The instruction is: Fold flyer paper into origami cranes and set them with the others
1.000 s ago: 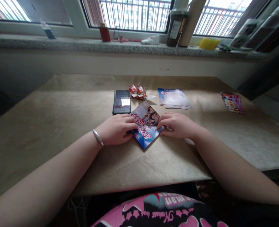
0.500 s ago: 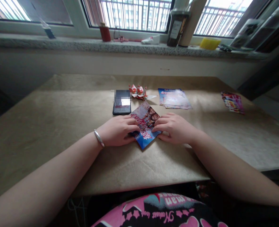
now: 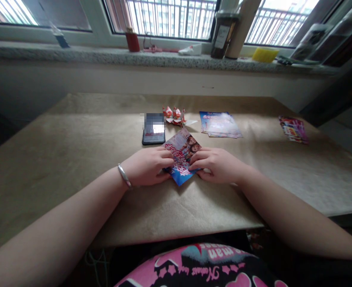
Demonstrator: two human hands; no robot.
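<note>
A printed paper square, blue at its near corner with red lettering and pictured faces, lies turned like a diamond on the table. My left hand grips its left corner, fingers on top and thumb by the lower edge. On the opposite side my right hand pinches the right corner, fingertips resting over the print. Both side corners of the sheet are partly covered by my fingers. Just beyond the left hand lies a phone, its screen partly blurred out.
Behind the sheet sit folded red-and-white paper pieces. A stack of printed sheets lies to their right, and colourful cards are far right on the table. A windowsill holds a red container, a jar and a yellow block.
My right hand has shifted slightly left and nearer to me, its fingers further over the sheet. The sheet's near corner has moved up a little. The left hand stays almost in place.
</note>
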